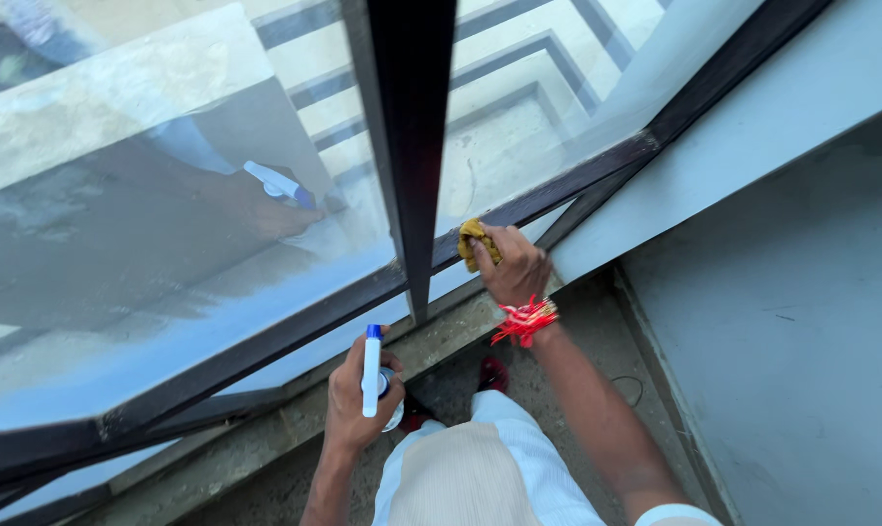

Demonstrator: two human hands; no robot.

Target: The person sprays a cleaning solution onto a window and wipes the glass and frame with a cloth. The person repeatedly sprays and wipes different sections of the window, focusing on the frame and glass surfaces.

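**Yellow cloth pressed to the bottom rail of a window, spray bottle held low**

The yellow cloth (475,244) sits bunched against the dark bottom rail of the window frame (558,190), just right of the upright black bar (416,146) that splits the two panes. The right hand (514,265) has it: the fingers (499,248) are curled tight over the wad, so only its upper left part shows past the knuckles. A red thread band (524,319) is tied at that wrist.

The left hand (358,394) hangs lower, over the rough concrete sill (265,438). It is wrapped shut round a spray bottle (373,375) with a white body and a blue tip, the thumb lying along the side. The bottle points up and touches nothing else. Its reflection, and that of the arm, shows in the left pane (168,244).

What could go wrong, as a judgement only: the cloth is a small, loose bundle, and a stroke along the narrow rail could drag part of it free of the grip, or catch it where the rail meets the upright bar. The person leans over the sill with feet close beneath, a red shoe (492,372) just showing, so a long reach to the right along the frame could upset the balance. The bottle is gripped round its body in one hand; whether a finger rests on the trigger cannot be told, and an unintended squeeze would wet the glass or the sill.
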